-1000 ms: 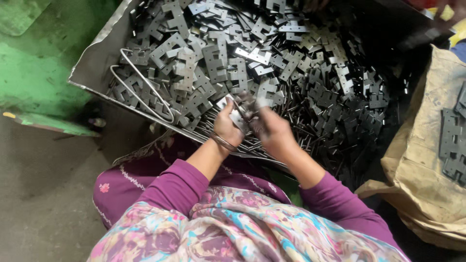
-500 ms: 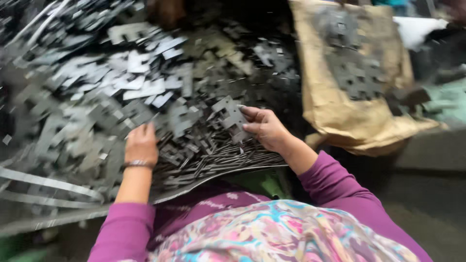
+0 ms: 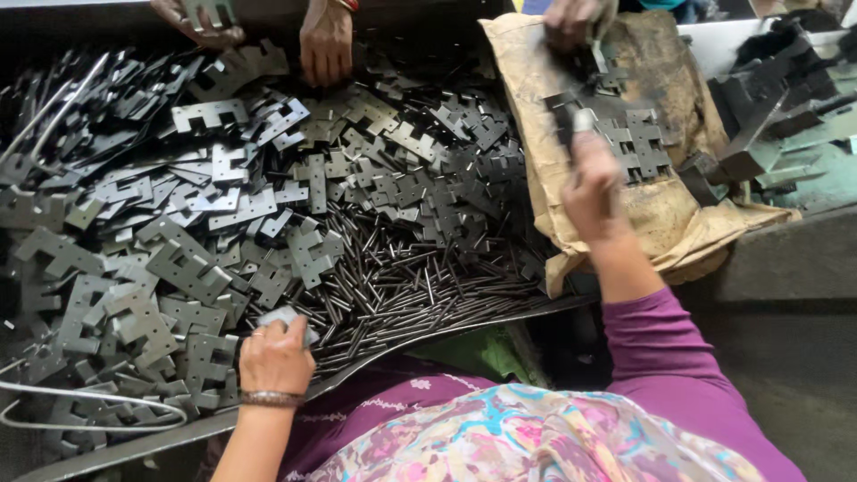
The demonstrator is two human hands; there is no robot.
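My right hand [image 3: 591, 192] is smeared by motion above the brown sack [image 3: 678, 223], so I cannot tell how the dark piece [image 3: 564, 120] sits in my fingers. My left hand [image 3: 275, 357] covers most of a grey plate [image 3: 287, 317]. Beyond the heap of hinge plates [image 3: 268, 205], co-workers' hands [image 3: 326, 40] are cut off by the top edge.

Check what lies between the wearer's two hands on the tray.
In the head view, loose thin metal pins cover the tray between the left hand and the right hand, with flat metal plates heaped behind them.
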